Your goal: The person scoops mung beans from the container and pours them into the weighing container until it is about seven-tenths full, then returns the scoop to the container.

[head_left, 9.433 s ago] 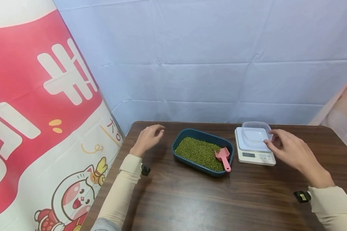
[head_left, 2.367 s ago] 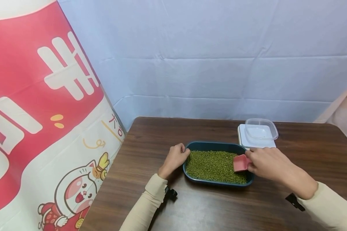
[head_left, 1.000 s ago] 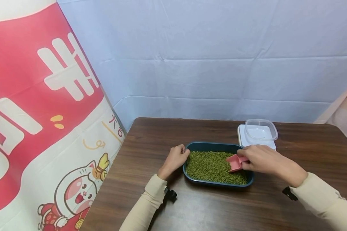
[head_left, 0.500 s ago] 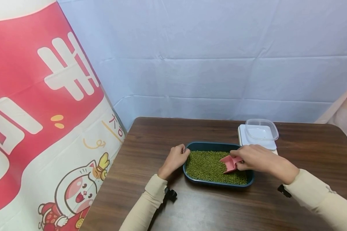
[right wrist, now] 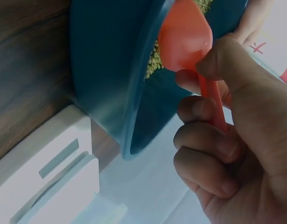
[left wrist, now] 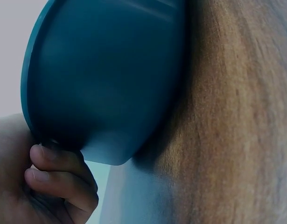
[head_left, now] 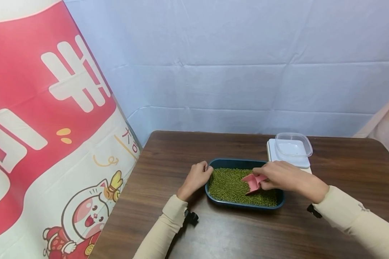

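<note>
A dark blue tub (head_left: 243,206) holds a bed of small green beans (head_left: 228,185), which look like mung beans. My left hand (head_left: 197,178) grips the tub's left rim; in the left wrist view its curled fingers (left wrist: 64,177) are at the rim. With my right hand (head_left: 282,177) I hold a pink scoop (head_left: 253,182) by its handle, fingers wrapped round it in the right wrist view. The scoop's front edge is sunk in the beans. How much lies in its bowl is hard to tell.
Behind the tub to the right stands a white kitchen scale (head_left: 273,153) with a clear plastic container (head_left: 293,144) on it. My right hand and the tub partly hide the scale. The wooden table (head_left: 181,147) ends at a pale cloth backdrop (head_left: 227,90).
Since the earliest frame, my hands took hold of the tub and scoop, and the tub came nearer. Over the last second the scoop has slid left through the beans; my left hand stayed put.
</note>
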Tool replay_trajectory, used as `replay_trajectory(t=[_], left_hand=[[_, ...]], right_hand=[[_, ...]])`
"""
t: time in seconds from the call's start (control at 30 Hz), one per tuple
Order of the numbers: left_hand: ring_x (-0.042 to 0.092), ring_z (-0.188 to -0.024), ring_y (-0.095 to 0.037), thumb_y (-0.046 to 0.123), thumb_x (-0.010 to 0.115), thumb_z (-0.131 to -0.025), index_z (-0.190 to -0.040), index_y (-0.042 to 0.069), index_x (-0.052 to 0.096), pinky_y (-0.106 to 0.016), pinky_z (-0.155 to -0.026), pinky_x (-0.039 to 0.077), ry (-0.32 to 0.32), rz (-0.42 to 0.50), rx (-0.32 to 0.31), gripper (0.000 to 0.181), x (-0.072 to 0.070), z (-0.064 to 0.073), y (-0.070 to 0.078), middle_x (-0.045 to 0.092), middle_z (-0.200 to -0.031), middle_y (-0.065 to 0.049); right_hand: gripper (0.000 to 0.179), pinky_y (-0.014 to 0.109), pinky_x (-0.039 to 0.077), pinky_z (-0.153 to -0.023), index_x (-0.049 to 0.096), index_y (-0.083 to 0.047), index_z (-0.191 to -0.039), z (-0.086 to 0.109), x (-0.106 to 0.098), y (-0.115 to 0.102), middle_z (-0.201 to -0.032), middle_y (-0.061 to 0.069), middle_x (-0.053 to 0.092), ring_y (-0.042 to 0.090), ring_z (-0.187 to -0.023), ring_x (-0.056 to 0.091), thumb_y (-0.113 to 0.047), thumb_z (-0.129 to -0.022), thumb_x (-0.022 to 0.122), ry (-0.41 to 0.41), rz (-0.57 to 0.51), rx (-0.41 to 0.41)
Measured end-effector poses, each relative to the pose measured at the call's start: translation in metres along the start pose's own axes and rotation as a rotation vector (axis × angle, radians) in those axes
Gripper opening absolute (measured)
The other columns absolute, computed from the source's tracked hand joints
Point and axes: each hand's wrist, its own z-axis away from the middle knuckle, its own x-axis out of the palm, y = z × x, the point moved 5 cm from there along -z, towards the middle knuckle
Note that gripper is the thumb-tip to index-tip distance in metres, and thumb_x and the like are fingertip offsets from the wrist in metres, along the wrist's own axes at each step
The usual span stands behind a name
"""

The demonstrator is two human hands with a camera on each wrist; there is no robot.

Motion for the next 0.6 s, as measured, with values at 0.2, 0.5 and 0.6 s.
replay_trajectory(t=[0.2, 0.5, 0.6], left_hand=[[0.029, -0.056, -0.012, 0.026, 0.05, -0.107, -0.076, 0.016, 0.041, -0.026, -0.06, 0.032, -0.004, 0.007, -0.002, 0.034, 0.0, 0.0, -0.001, 0.033, -0.063, 0.005], [0.029, -0.056, -0.012, 0.026, 0.049, -0.107, -0.077, 0.017, 0.04, -0.027, -0.06, 0.032, -0.011, 0.015, -0.005, 0.033, 0.001, 0.0, -0.003, 0.033, -0.063, 0.005], [0.029, -0.056, -0.011, 0.026, 0.048, -0.107, -0.077, 0.017, 0.041, -0.026, -0.06, 0.032, -0.015, 0.011, -0.005, 0.033, 0.001, -0.001, -0.003, 0.033, -0.064, 0.005]], right_hand=[[0.023, 0.022, 0.021, -0.053, 0.059, -0.024, -0.087, -0.005, 0.003, -0.005, -0.067, -0.016, 0.03, -0.001, -0.058, 0.024, -0.007, -0.078, 0.071, -0.005, -0.019, -0.03], [0.022, 0.022, 0.023, -0.053, 0.062, -0.023, -0.09, -0.017, 0.008, -0.01, -0.066, -0.015, 0.031, 0.0, -0.058, 0.025, -0.007, -0.078, 0.072, -0.032, -0.019, -0.04], [0.022, 0.022, 0.023, -0.052, 0.063, -0.023, -0.091, -0.02, 0.008, -0.012, -0.066, -0.015, 0.032, 0.0, -0.058, 0.025, -0.007, -0.079, 0.072, -0.036, -0.029, -0.048]])
